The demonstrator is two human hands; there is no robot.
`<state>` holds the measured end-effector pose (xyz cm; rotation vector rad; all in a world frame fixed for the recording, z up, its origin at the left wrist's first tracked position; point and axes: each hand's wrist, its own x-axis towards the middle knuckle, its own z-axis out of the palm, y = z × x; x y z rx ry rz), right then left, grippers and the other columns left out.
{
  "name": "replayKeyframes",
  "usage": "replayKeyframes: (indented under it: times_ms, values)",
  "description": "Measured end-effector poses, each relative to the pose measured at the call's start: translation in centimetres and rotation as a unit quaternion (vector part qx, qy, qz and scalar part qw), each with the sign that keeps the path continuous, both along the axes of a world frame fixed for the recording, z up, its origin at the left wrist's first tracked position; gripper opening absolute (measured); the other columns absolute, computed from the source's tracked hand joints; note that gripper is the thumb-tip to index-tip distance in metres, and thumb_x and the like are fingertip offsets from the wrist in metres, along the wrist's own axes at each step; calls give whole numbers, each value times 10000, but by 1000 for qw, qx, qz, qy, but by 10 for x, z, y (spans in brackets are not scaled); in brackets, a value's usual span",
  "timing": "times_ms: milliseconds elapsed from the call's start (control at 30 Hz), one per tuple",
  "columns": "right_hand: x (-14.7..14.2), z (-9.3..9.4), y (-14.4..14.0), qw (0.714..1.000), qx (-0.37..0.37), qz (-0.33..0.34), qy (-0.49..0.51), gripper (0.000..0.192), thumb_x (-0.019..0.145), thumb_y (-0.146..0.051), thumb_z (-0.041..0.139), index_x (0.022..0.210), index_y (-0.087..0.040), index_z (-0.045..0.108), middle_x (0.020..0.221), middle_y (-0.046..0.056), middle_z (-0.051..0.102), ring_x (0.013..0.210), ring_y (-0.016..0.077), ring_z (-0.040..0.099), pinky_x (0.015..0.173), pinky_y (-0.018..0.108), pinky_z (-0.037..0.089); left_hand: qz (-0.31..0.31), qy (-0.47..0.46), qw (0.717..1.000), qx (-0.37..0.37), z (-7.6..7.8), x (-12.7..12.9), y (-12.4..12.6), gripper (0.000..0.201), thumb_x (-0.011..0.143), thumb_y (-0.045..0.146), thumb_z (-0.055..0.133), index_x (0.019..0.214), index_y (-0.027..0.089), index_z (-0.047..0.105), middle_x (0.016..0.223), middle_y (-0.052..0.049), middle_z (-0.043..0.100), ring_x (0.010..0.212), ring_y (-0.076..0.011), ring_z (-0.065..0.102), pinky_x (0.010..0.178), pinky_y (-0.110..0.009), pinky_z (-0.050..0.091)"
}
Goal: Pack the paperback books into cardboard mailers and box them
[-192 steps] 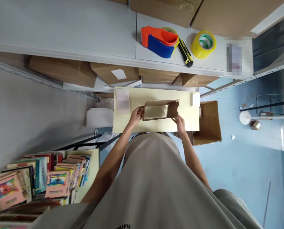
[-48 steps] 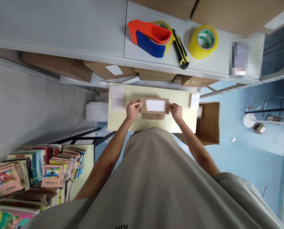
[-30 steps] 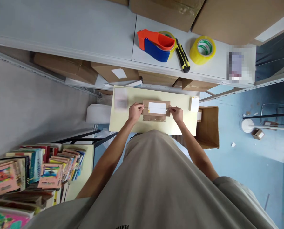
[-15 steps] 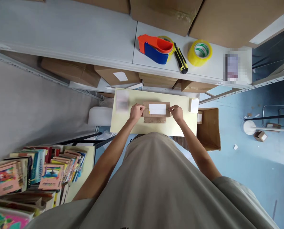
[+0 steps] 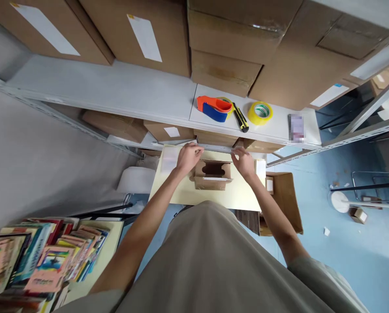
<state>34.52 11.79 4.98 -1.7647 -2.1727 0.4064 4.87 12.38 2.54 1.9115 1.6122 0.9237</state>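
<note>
Presently: strip (image 5: 216, 148), long axis 9-to-3 o'clock, pinched at either end by left hand (image 5: 188, 157) and right hand (image 5: 245, 161), directly 12 o'clock of box (image 5: 213, 174).

Grey shelving (image 5: 116, 89), blue floor (image 5: 360, 261)

I can't make out a single readable word from here. The white labels (image 5: 145, 37) on the big cardboard cartons (image 5: 132, 30) on the shelf are too small and washed out to read. The yellow tape roll (image 5: 260, 112) has a green-and-white core with print I can't resolve. The small label (image 5: 172, 131) on a lower carton looks blank, and the book covers (image 5: 47, 269) at lower left show only colours.
</note>
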Motion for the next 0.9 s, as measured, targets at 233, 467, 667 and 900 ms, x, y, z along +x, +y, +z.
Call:
replayKeyframes:
  times_ms: [233, 467, 667, 900]
  values:
    - [-71, 88, 118, 985, 105, 106, -87, 558, 1152, -337, 551, 1648, -85, 583, 1651, 295, 640, 1545, 465, 557, 1304, 670, 439, 38, -65, 990, 115, 90, 13, 44, 252, 1045, 166, 692, 1132, 216, 924, 1130, -84, 830, 914, -206, 745, 940, -357, 629]
    - [-119, 78, 173, 987, -15, 72, -144, 677, 1176, -396, 562, 1663, 65, 471, 1505, 385, 704, 1497, 464, 640, 1344, 657, 365, 48, -100, 987, 119, 94, 24, 32, 299, 990, 94, 659, 1086, 212, 916, 1103, -71, 844, 893, -192, 747, 915, -332, 619]
    - [-93, 71, 114, 999, -37, 17, 32, 797, 1124, -769, 597, 1574, -113, 544, 1384, 274, 769, 1334, 470, 727, 1200, 652, 552, 62, -173, 978, 101, 59, 10, -18, 193, 999, 180, 700, 1028, 223, 886, 1025, -59, 859, 890, -200, 777, 890, -341, 637]
    - [-68, 27, -39, 860, -212, 23, 463, 831, 839, -945, 841, 1305, -284, 649, 1256, 114, 816, 1190, 334, 776, 1096, 533, 682, 52, -263, 963, 34, 33, 27, -108, 177, 1083, 329, 717, 1169, 241, 844, 1099, -73, 852, 981, -202, 821, 907, -338, 684]
